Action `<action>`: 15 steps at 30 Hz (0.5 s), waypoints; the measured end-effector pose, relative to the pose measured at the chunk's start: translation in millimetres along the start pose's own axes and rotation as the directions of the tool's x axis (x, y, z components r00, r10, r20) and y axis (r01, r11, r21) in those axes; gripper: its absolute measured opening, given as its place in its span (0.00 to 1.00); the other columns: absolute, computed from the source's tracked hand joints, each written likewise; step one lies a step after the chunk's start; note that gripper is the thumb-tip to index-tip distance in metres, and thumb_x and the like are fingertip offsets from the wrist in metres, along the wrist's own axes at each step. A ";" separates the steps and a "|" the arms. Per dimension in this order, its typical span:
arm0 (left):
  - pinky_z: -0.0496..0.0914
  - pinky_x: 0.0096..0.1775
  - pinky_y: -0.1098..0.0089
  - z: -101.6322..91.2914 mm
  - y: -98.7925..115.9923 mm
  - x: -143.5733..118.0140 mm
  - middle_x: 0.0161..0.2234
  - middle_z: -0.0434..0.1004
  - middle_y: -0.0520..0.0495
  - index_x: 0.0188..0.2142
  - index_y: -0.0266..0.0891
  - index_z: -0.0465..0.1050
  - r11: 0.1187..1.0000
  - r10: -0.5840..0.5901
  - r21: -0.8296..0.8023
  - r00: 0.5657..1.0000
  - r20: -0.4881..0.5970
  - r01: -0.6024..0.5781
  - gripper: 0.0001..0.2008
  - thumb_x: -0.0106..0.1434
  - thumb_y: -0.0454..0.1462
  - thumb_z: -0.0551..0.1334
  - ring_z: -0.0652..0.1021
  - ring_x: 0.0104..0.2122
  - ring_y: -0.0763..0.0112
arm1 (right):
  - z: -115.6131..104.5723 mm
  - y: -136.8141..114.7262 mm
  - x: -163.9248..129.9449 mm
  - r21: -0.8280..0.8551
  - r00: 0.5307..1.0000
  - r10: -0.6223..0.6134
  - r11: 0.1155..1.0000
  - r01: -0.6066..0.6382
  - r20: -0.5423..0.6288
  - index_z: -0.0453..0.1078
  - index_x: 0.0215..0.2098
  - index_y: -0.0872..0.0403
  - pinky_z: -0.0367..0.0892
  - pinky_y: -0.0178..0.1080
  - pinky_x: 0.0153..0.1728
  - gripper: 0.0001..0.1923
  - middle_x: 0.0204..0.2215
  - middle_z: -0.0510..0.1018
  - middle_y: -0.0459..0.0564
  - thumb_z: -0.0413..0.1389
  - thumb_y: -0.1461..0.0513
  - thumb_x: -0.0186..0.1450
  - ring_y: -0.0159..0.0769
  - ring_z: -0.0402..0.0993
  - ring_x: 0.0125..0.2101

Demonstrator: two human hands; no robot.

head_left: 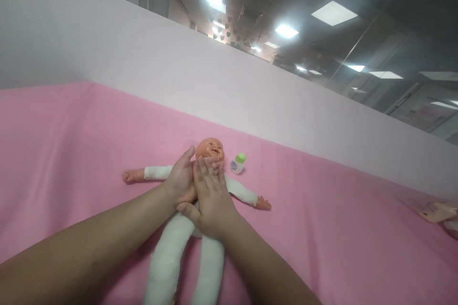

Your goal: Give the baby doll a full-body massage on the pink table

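Note:
A baby doll lies on its back, its smooth head (209, 147) at the top and its arms spread wide. White cloth covers its arms and its legs (168, 252). Over the doll's torso, my left hand (181, 180) is turned palm up with the thumb out. My right hand (213, 200) lies across it, palm against palm, fingers stretched. Between them I see no object, and they hide most of the doll's chest. To the right of the doll's head stands a small clear bottle (236, 166) with a green cap.
A pink sheet (304, 228) covers the surface under the doll. Behind it rises a white wall panel (229, 86), with glass above reflecting ceiling lights. At the far right edge lies a partly visible beige packet (436, 211).

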State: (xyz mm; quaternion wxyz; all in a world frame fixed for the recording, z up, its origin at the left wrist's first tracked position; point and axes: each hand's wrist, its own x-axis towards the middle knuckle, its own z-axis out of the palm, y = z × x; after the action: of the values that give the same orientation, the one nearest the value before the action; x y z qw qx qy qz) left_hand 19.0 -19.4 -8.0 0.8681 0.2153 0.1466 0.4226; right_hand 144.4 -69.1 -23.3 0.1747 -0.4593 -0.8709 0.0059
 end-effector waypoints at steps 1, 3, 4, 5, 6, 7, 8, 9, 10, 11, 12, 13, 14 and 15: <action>0.66 0.61 0.55 -1.5 2.9 0.9 0.57 0.74 0.29 0.57 0.27 0.70 1.000 0.026 0.003 1.000 0.000 -0.026 0.38 0.67 0.60 0.52 0.74 0.59 0.50 | -0.6 1.3 -0.4 0.012 1.000 0.002 1.000 -0.002 0.010 0.32 0.75 0.58 0.30 0.61 0.70 0.49 0.74 0.38 0.60 0.49 0.41 0.71 0.52 0.31 0.73; 0.69 0.59 0.57 -5.0 9.7 2.7 0.56 0.76 0.29 0.54 0.28 0.72 0.995 0.096 0.027 0.995 -0.024 -0.095 0.37 0.67 0.60 0.52 0.77 0.56 0.51 | -1.7 3.6 -1.5 0.050 0.999 -0.012 0.999 0.010 0.039 0.35 0.75 0.59 0.32 0.61 0.71 0.46 0.74 0.40 0.60 0.48 0.43 0.72 0.51 0.33 0.73; 0.70 0.57 0.58 -7.1 13.0 3.8 0.54 0.77 0.29 0.53 0.28 0.73 0.991 0.129 0.052 0.990 -0.050 -0.126 0.37 0.67 0.60 0.52 0.78 0.54 0.52 | -2.2 4.6 -2.1 0.077 0.998 -0.025 0.997 0.020 0.055 0.37 0.75 0.59 0.33 0.60 0.71 0.45 0.74 0.42 0.60 0.48 0.44 0.72 0.50 0.34 0.73; 0.72 0.56 0.58 -9.6 15.6 5.3 0.53 0.78 0.29 0.51 0.28 0.74 0.985 0.157 0.089 0.984 -0.082 -0.149 0.36 0.67 0.60 0.53 0.79 0.52 0.53 | -2.8 5.5 -2.5 0.107 0.997 -0.036 0.994 0.029 0.066 0.39 0.75 0.58 0.35 0.60 0.71 0.43 0.73 0.45 0.60 0.48 0.45 0.73 0.50 0.36 0.73; 0.73 0.54 0.59 -12.5 17.3 7.2 0.51 0.79 0.29 0.49 0.28 0.75 0.975 0.187 0.144 0.975 -0.123 -0.169 0.35 0.66 0.60 0.53 0.80 0.49 0.54 | -3.4 6.3 -2.8 0.141 0.997 -0.043 0.989 0.033 0.068 0.43 0.74 0.58 0.36 0.60 0.71 0.40 0.73 0.49 0.60 0.49 0.47 0.73 0.50 0.39 0.73; 0.74 0.51 0.59 -16.2 18.0 9.6 0.48 0.80 0.30 0.48 0.29 0.76 0.957 0.226 0.221 0.960 -0.165 -0.188 0.33 0.66 0.59 0.55 0.81 0.46 0.55 | -3.7 7.0 -2.9 0.180 0.997 -0.047 0.983 0.035 0.061 0.49 0.73 0.56 0.38 0.60 0.70 0.36 0.72 0.53 0.59 0.49 0.48 0.74 0.49 0.43 0.72; 0.74 0.49 0.60 -20.5 17.7 12.4 0.45 0.81 0.32 0.45 0.31 0.77 0.926 0.281 0.314 0.939 -0.201 -0.209 0.30 0.65 0.57 0.57 0.81 0.44 0.57 | -3.7 7.9 -2.7 0.223 0.998 -0.048 0.974 0.037 0.045 0.55 0.71 0.55 0.39 0.59 0.70 0.32 0.70 0.60 0.57 0.50 0.50 0.74 0.48 0.48 0.71; 0.75 0.47 0.62 -25.7 16.6 15.7 0.42 0.82 0.35 0.43 0.32 0.77 0.879 0.346 0.416 0.912 -0.219 -0.234 0.27 0.64 0.55 0.60 0.82 0.41 0.59 | -3.0 8.8 -2.4 0.267 0.999 -0.045 0.963 0.039 0.018 0.62 0.67 0.53 0.40 0.58 0.70 0.26 0.66 0.66 0.55 0.50 0.53 0.74 0.46 0.55 0.69; 0.75 0.45 0.63 -31.5 14.8 19.2 0.39 0.82 0.38 0.40 0.33 0.78 0.819 0.412 0.512 0.885 -0.216 -0.257 0.23 0.62 0.53 0.63 0.81 0.38 0.61 | -1.5 10.1 -1.9 0.311 0.999 -0.037 0.949 0.040 -0.016 0.67 0.63 0.51 0.40 0.57 0.70 0.22 0.62 0.72 0.53 0.51 0.55 0.74 0.44 0.61 0.66; 0.74 0.43 0.64 -37.8 12.6 23.0 0.36 0.81 0.40 0.37 0.34 0.78 0.756 0.468 0.593 0.862 -0.194 -0.277 0.21 0.61 0.52 0.64 0.81 0.36 0.63 | 1.0 11.5 -1.4 0.356 0.998 -0.027 0.934 0.045 -0.054 0.71 0.58 0.50 0.39 0.57 0.70 0.18 0.58 0.76 0.50 0.52 0.57 0.73 0.42 0.67 0.62; 0.74 0.42 0.65 -44.4 10.3 26.9 0.33 0.80 0.43 0.34 0.35 0.77 0.702 0.507 0.648 0.846 -0.165 -0.295 0.19 0.61 0.51 0.64 0.80 0.34 0.64 | 4.4 13.3 -0.9 0.398 0.996 -0.013 0.916 0.050 -0.094 0.73 0.55 0.49 0.39 0.56 0.70 0.15 0.55 0.79 0.49 0.52 0.58 0.73 0.40 0.71 0.59; 0.73 0.41 0.65 -51.1 8.1 30.8 0.31 0.79 0.44 0.33 0.36 0.77 0.667 0.521 0.680 0.843 -0.134 -0.305 0.19 0.61 0.51 0.63 0.79 0.33 0.65 | 8.7 15.2 -0.4 0.438 0.991 0.008 0.897 0.053 -0.136 0.75 0.53 0.48 0.40 0.55 0.70 0.14 0.52 0.80 0.48 0.53 0.59 0.72 0.39 0.73 0.57; 0.73 0.40 0.65 -57.7 6.2 34.6 0.30 0.78 0.45 0.32 0.36 0.76 0.638 0.533 0.703 0.839 -0.110 -0.313 0.19 0.62 0.51 0.62 0.78 0.32 0.65 | 13.5 17.4 -0.1 0.476 0.983 0.035 0.878 0.056 -0.180 0.75 0.52 0.48 0.42 0.55 0.70 0.14 0.51 0.81 0.48 0.53 0.59 0.71 0.39 0.74 0.55; 0.72 0.40 0.65 -64.1 4.7 38.1 0.29 0.78 0.46 0.31 0.37 0.75 0.611 0.539 0.725 0.838 -0.087 -0.318 0.19 0.62 0.51 0.61 0.77 0.32 0.66 | 18.5 19.5 0.1 0.511 0.973 0.059 0.857 0.065 -0.223 0.76 0.51 0.48 0.45 0.54 0.69 0.13 0.50 0.82 0.48 0.54 0.59 0.71 0.39 0.75 0.54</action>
State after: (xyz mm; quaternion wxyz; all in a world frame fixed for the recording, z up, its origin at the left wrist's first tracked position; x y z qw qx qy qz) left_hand 10.8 29.5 -63.9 0.5642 0.4827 0.3636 0.5625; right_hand 154.2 -55.0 -44.0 0.3912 -0.3922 -0.8118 0.1847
